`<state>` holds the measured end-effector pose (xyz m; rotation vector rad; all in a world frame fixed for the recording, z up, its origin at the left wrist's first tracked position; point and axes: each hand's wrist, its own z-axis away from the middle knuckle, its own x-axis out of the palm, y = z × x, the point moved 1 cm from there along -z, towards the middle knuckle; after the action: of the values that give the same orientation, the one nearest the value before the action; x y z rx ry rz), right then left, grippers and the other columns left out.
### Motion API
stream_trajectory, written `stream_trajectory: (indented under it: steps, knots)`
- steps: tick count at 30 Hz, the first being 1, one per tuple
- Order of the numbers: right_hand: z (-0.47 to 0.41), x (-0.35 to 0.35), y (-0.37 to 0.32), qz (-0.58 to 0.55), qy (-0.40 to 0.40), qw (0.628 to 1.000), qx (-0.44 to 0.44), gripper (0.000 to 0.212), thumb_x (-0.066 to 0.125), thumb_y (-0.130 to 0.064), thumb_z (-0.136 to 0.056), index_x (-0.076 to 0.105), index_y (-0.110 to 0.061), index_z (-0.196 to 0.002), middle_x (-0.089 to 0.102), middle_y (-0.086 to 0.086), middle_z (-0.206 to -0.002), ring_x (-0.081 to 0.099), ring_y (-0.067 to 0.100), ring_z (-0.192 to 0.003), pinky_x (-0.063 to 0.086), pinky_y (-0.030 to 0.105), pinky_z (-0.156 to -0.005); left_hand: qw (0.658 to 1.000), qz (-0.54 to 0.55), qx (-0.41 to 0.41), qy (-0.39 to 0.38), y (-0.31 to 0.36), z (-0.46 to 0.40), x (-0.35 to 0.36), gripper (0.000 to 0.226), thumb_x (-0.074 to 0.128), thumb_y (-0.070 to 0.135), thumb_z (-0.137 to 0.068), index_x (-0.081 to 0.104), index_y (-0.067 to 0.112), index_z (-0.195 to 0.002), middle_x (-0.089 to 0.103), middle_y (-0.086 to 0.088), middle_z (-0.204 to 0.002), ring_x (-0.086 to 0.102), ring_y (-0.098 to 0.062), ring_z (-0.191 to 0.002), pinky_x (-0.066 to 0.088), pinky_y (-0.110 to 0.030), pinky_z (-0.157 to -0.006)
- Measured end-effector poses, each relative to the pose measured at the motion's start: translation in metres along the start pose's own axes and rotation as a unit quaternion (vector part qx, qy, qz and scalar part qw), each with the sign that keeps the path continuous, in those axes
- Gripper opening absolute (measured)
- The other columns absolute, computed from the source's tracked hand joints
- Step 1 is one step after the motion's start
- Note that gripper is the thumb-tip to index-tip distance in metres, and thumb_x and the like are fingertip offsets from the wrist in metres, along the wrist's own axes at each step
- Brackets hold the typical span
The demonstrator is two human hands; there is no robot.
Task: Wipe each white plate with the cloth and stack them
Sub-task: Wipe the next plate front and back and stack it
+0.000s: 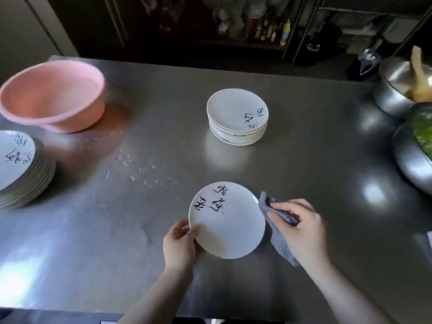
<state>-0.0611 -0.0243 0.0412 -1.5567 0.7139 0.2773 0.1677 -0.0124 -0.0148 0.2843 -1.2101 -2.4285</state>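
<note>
Left hand (178, 244) grips a white plate (228, 222), right hand (301, 226) clutches grey cloth (279, 232) (pink basin (52, 95) looks empty).

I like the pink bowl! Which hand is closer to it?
Left. The left hand grips the plate, on the pink bowl's side of the table. The right hand, holding the cloth, is farther away.

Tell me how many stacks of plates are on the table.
2: one stack at the middle of the steel table, one stack at its left edge, partly cut off. A single plate is held in front.
</note>
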Motion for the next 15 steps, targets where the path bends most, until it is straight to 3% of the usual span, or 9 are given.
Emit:
stream_trajectory:
  steps: [2,6,9,11,15]
  knots:
    - [-0.001,0.002,0.005,-0.008,-0.003,1.000,0.005,0.017,0.080,-0.005,-0.073,0.076,-0.018,-0.082,0.064,-0.011,-0.086,0.063,0.002,-0.082,0.042,0.005,-0.071,0.999,-0.043,0.021,0.015,0.000,0.002,0.002,0.016,0.061,0.000,-0.089,0.070,0.013,-0.092,0.073,0.000,-0.072,0.064,-0.006,-0.054,0.049,-0.022,-0.044]
    - [-0.002,0.011,0.006,-0.023,-0.007,1.000,0.007,0.018,0.080,-0.004,-0.071,0.075,-0.018,-0.082,0.063,-0.011,-0.085,0.063,0.001,-0.081,0.041,0.004,-0.069,0.969,-0.232,0.085,0.014,0.006,0.000,-0.004,0.018,0.062,0.013,-0.085,0.066,0.030,-0.081,0.071,0.010,-0.068,0.065,-0.010,-0.057,0.051,-0.025,-0.049]
    - [-0.003,0.017,0.006,-0.028,-0.021,0.999,0.011,0.022,0.080,-0.002,-0.071,0.075,-0.021,-0.081,0.063,-0.011,-0.084,0.062,0.001,-0.078,0.041,0.005,-0.067,0.924,-0.358,0.133,-0.005,0.014,-0.005,-0.012,0.011,0.066,0.019,-0.083,0.066,0.030,-0.081,0.069,0.011,-0.070,0.066,-0.013,-0.071,0.054,-0.033,-0.064]
    - [-0.004,0.021,0.005,-0.026,-0.033,0.999,0.011,0.026,0.077,0.000,-0.071,0.074,-0.024,-0.082,0.062,-0.013,-0.085,0.063,0.001,-0.077,0.042,0.006,-0.066,0.882,-0.434,0.183,-0.009,0.021,-0.010,-0.018,0.007,0.068,0.024,-0.085,0.065,0.027,-0.090,0.068,0.009,-0.074,0.065,-0.017,-0.073,0.051,-0.032,-0.065]
    - [-0.014,0.037,-0.003,0.023,-0.064,0.997,-0.022,0.028,0.072,-0.001,-0.070,0.075,-0.025,-0.085,0.063,-0.013,-0.087,0.062,0.004,-0.077,0.044,0.012,-0.067,0.863,-0.426,0.271,0.009,0.038,-0.027,-0.016,0.023,0.070,0.019,-0.085,0.069,0.027,-0.106,0.065,0.007,-0.088,0.060,-0.008,-0.073,0.041,-0.024,-0.066]
